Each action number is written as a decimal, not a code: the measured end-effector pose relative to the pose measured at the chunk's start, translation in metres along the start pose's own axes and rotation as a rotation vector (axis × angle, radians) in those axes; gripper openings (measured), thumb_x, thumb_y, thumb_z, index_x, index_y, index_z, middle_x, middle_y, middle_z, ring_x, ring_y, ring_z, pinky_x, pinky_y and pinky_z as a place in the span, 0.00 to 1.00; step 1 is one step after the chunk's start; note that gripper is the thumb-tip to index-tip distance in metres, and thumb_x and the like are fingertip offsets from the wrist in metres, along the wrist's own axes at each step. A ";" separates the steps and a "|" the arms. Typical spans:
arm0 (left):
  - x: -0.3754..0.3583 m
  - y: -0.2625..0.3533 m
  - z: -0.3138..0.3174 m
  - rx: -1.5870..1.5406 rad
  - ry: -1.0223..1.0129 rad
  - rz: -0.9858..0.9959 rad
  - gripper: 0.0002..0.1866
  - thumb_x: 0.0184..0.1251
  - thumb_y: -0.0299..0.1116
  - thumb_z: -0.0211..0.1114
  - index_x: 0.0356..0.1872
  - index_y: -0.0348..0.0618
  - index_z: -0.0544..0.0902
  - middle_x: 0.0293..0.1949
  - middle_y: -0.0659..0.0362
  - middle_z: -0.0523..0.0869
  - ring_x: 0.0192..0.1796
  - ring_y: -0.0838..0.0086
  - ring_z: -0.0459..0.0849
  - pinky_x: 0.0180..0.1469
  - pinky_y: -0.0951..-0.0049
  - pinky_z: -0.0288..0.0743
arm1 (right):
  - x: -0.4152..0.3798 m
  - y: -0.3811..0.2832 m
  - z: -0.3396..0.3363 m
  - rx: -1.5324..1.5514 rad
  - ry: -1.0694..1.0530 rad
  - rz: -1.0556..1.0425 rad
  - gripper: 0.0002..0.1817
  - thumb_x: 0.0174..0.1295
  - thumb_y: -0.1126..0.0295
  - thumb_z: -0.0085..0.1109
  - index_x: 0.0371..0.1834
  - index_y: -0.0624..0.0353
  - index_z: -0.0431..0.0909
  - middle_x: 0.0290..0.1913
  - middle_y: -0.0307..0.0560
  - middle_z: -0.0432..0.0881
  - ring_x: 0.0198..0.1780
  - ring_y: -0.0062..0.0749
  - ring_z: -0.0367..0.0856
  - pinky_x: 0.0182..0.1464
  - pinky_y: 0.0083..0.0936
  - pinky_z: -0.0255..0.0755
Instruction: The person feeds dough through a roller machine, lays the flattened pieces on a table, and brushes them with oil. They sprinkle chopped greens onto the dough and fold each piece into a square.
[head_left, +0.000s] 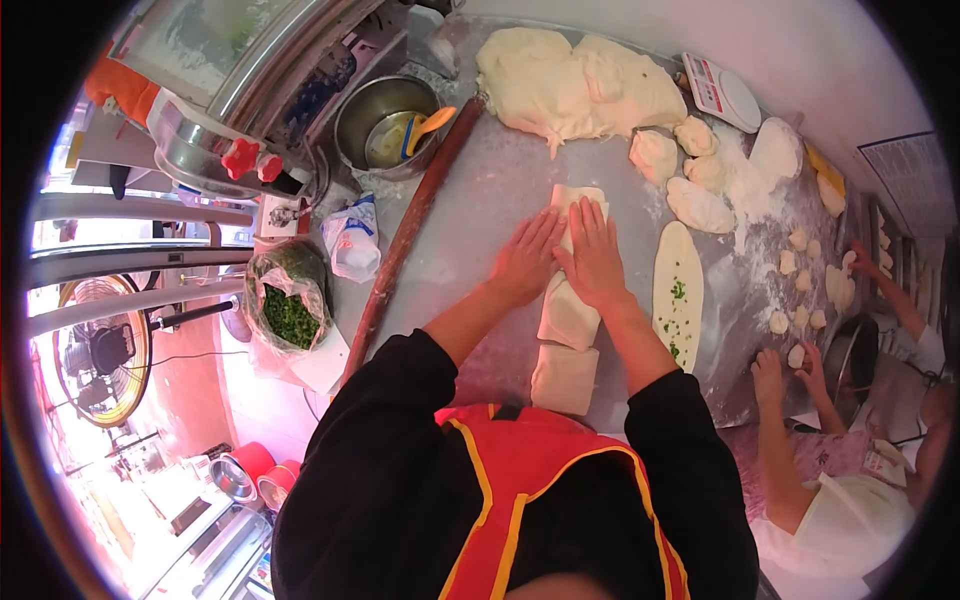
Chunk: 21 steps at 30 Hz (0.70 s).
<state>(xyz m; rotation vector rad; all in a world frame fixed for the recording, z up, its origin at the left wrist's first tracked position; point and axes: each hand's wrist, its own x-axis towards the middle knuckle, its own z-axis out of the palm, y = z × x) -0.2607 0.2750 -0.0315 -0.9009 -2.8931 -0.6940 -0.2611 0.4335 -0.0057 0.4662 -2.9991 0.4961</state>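
Both my hands lie flat, side by side, on a folded strip of dough in the middle of the metal table. My left hand [527,257] has its fingers stretched out at the strip's left edge. Beside it, my right hand [592,257] rests with fingers extended over the dough, hiding part of it. The far end of the strip [578,196] shows beyond my fingertips. Folded dough pieces [565,378] lie nearer my body. To the right is a long flat dough sheet [678,290] dotted with chopped greens.
A long rolling pin [415,225] lies left, beside a metal pot [385,125] and a bag of greens [288,310]. Big dough [580,85] and a scale [720,92] stand at the back. Co-workers' hands [785,375] handle small dough pieces at right.
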 end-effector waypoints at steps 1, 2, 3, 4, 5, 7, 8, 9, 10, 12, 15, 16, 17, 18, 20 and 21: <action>-0.002 -0.001 -0.001 0.006 -0.031 -0.021 0.33 0.67 0.43 0.53 0.69 0.38 0.58 0.71 0.51 0.57 0.74 0.64 0.52 0.73 0.60 0.46 | -0.003 0.000 0.005 0.034 -0.010 -0.007 0.34 0.66 0.54 0.48 0.70 0.62 0.54 0.72 0.57 0.54 0.74 0.49 0.47 0.71 0.51 0.42; -0.003 0.000 -0.002 0.015 -0.057 -0.035 0.33 0.67 0.43 0.53 0.69 0.38 0.57 0.72 0.51 0.56 0.74 0.64 0.51 0.73 0.60 0.45 | -0.004 0.000 0.008 0.014 -0.018 -0.008 0.35 0.66 0.54 0.48 0.71 0.62 0.53 0.72 0.57 0.53 0.74 0.50 0.46 0.71 0.51 0.42; -0.004 0.001 -0.004 0.024 -0.083 -0.046 0.33 0.68 0.43 0.52 0.70 0.38 0.56 0.73 0.51 0.54 0.75 0.64 0.50 0.73 0.61 0.44 | -0.005 0.000 0.010 -0.007 -0.022 -0.007 0.36 0.66 0.53 0.48 0.71 0.61 0.51 0.73 0.57 0.52 0.74 0.50 0.46 0.71 0.52 0.42; 0.001 0.001 -0.009 0.038 -0.095 -0.052 0.34 0.68 0.43 0.52 0.70 0.38 0.55 0.73 0.52 0.52 0.75 0.64 0.48 0.74 0.61 0.43 | -0.002 0.002 0.009 -0.037 -0.015 -0.011 0.36 0.65 0.53 0.48 0.72 0.61 0.50 0.73 0.57 0.51 0.75 0.51 0.45 0.71 0.52 0.43; 0.004 0.000 -0.004 0.047 -0.098 -0.030 0.33 0.68 0.43 0.52 0.70 0.39 0.57 0.72 0.51 0.54 0.74 0.63 0.51 0.73 0.61 0.45 | 0.000 0.006 0.010 -0.046 -0.028 0.013 0.36 0.66 0.53 0.47 0.72 0.61 0.50 0.73 0.57 0.51 0.75 0.51 0.45 0.71 0.53 0.43; 0.003 -0.007 0.013 0.086 -0.102 -0.031 0.31 0.67 0.42 0.52 0.69 0.39 0.60 0.71 0.49 0.58 0.73 0.60 0.55 0.72 0.61 0.48 | -0.001 0.004 0.013 -0.041 -0.063 0.023 0.35 0.66 0.54 0.46 0.72 0.62 0.51 0.73 0.59 0.50 0.75 0.51 0.45 0.70 0.54 0.43; 0.011 -0.004 -0.007 -0.055 -0.304 0.002 0.27 0.66 0.39 0.52 0.65 0.40 0.65 0.68 0.47 0.62 0.71 0.58 0.58 0.71 0.60 0.51 | -0.001 0.003 0.011 -0.072 -0.116 0.037 0.35 0.66 0.54 0.46 0.71 0.62 0.52 0.72 0.60 0.51 0.74 0.52 0.47 0.70 0.53 0.44; 0.024 -0.006 -0.029 -0.194 -0.484 0.008 0.24 0.65 0.37 0.53 0.62 0.40 0.70 0.66 0.46 0.66 0.70 0.56 0.61 0.70 0.59 0.53 | 0.001 0.008 0.011 -0.095 -0.162 0.021 0.34 0.65 0.55 0.46 0.71 0.62 0.53 0.72 0.62 0.52 0.74 0.52 0.48 0.70 0.52 0.46; 0.011 -0.019 0.002 -0.426 -0.302 -0.112 0.21 0.64 0.33 0.52 0.58 0.41 0.73 0.64 0.45 0.68 0.68 0.55 0.63 0.70 0.61 0.55 | 0.004 0.032 0.027 -0.035 -0.119 -0.119 0.32 0.65 0.57 0.46 0.69 0.62 0.56 0.70 0.64 0.55 0.73 0.53 0.52 0.69 0.49 0.48; -0.024 -0.016 0.009 -0.493 0.130 -0.324 0.28 0.63 0.36 0.55 0.64 0.38 0.65 0.64 0.44 0.68 0.64 0.53 0.69 0.67 0.60 0.60 | 0.032 -0.030 -0.040 -0.128 -0.416 0.022 0.33 0.66 0.56 0.46 0.70 0.64 0.54 0.70 0.61 0.58 0.72 0.51 0.53 0.70 0.46 0.50; -0.104 0.016 -0.059 -0.363 0.105 -0.523 0.31 0.62 0.36 0.59 0.66 0.40 0.62 0.65 0.45 0.67 0.61 0.52 0.71 0.62 0.60 0.66 | 0.002 -0.003 0.030 -0.242 -0.170 -0.092 0.34 0.70 0.48 0.30 0.73 0.58 0.49 0.75 0.53 0.48 0.76 0.45 0.44 0.70 0.56 0.40; -0.136 0.021 -0.064 -0.344 0.154 -0.539 0.31 0.62 0.37 0.59 0.66 0.40 0.62 0.63 0.45 0.68 0.59 0.51 0.73 0.60 0.59 0.68 | 0.007 0.011 0.041 -0.271 -0.154 -0.123 0.34 0.70 0.49 0.30 0.73 0.58 0.49 0.75 0.53 0.48 0.76 0.45 0.44 0.70 0.56 0.40; -0.169 0.029 -0.071 -0.324 0.186 -0.538 0.30 0.63 0.38 0.59 0.66 0.40 0.62 0.62 0.45 0.70 0.57 0.51 0.74 0.58 0.58 0.70 | 0.014 0.010 0.042 -0.254 -0.158 -0.121 0.34 0.70 0.49 0.30 0.73 0.58 0.49 0.75 0.53 0.49 0.76 0.45 0.44 0.70 0.56 0.41; -0.205 0.038 -0.070 -0.288 0.254 -0.582 0.30 0.64 0.38 0.58 0.65 0.41 0.62 0.60 0.46 0.70 0.57 0.51 0.74 0.57 0.59 0.70 | 0.009 0.009 0.041 -0.236 -0.169 -0.089 0.34 0.70 0.48 0.30 0.73 0.58 0.49 0.74 0.53 0.49 0.76 0.45 0.44 0.70 0.56 0.41; -0.273 0.059 -0.078 -0.278 0.309 -0.716 0.29 0.65 0.39 0.57 0.66 0.43 0.62 0.60 0.46 0.71 0.56 0.51 0.75 0.57 0.59 0.70 | 0.011 0.023 0.051 -0.192 -0.125 -0.148 0.34 0.71 0.47 0.28 0.73 0.58 0.48 0.75 0.53 0.48 0.76 0.46 0.44 0.70 0.56 0.41; -0.306 0.072 -0.085 -0.304 0.308 -0.811 0.29 0.66 0.39 0.57 0.66 0.44 0.62 0.60 0.46 0.70 0.56 0.51 0.74 0.57 0.58 0.70 | 0.017 0.002 0.054 -0.180 -0.112 -0.182 0.34 0.71 0.47 0.28 0.73 0.58 0.48 0.75 0.53 0.48 0.76 0.46 0.44 0.70 0.56 0.41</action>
